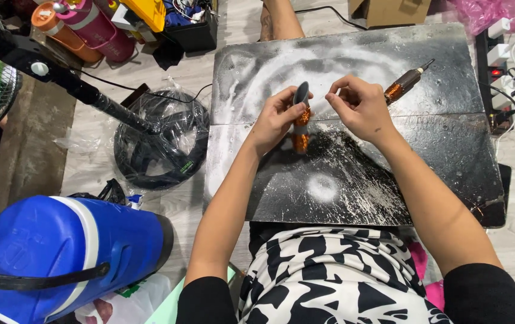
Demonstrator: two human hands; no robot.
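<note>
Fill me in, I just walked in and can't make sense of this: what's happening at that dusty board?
A person sits at a black board smeared with white powder. The left hand holds a small grey and copper-coloured part upright over the board. The right hand is raised beside it, fingers pinched together, whether on something is unclear. A brown pen-shaped tool lies on the board behind the right hand.
</note>
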